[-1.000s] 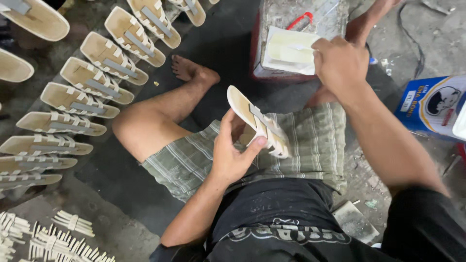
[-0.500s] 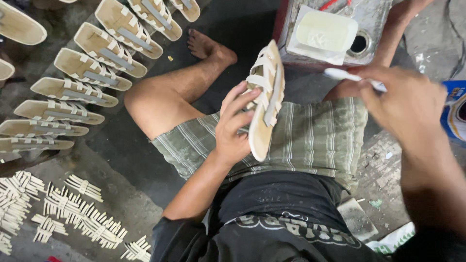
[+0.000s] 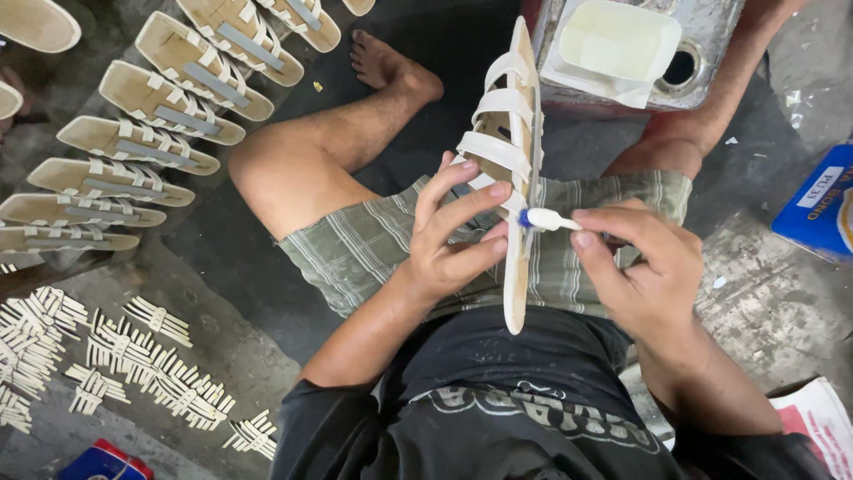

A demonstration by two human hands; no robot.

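My left hand (image 3: 455, 236) grips a cream strappy sandal (image 3: 514, 142), held on edge over my lap with its white straps facing left. My right hand (image 3: 641, 267) pinches a small white brush with a blue collar (image 3: 544, 220), and its tip touches the sandal's edge just beside my left fingers. A white container of pale glue (image 3: 615, 46) sits on a metal can (image 3: 711, 44) just beyond the sandal's far end.
Rows of finished cream sandals (image 3: 169, 98) lie on the dark floor at upper left. Bundles of cut white straps (image 3: 133, 356) are spread at lower left. A blue box (image 3: 822, 204) lies at right, another blue pack (image 3: 102, 462) at the bottom left.
My right hand came from the glue container down to the sandal with the brush. My left hand turned the sandal upright and lengthwise, and the view shifted closer.
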